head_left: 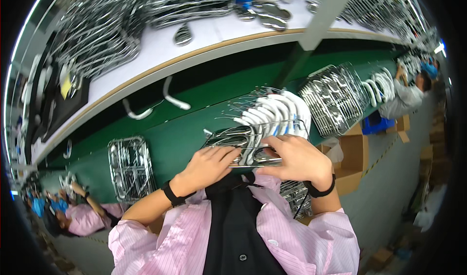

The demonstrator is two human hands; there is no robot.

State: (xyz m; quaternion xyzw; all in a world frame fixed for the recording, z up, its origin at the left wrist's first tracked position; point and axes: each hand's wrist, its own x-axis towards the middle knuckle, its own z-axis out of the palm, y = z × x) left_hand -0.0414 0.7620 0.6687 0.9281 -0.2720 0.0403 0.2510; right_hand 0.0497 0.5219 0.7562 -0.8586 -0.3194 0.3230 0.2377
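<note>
Close to my body at the bench edge is a chrome wire rack (257,166), with shiny metal parts (232,137) showing inside its outline. My left hand (206,167) grips its left side, fingers bent over the near edge. At the right side my right hand (300,159) holds it, fingers over the top and thumb along the near edge. Just beyond the rack lies a row of white curved pieces (277,108) with thin wires at their far ends. The rack partly covers them, and my palms hide where my fingers meet the metal.
A stack of chrome racks (130,168) lies left on the green bench (180,129), another stack (333,100) right. Two loose white curved pieces (176,99) lie farther back. Above runs a shelf (214,36) of metal parts, with a post (311,32). Cardboard boxes (354,160) and co-workers (406,97) flank me.
</note>
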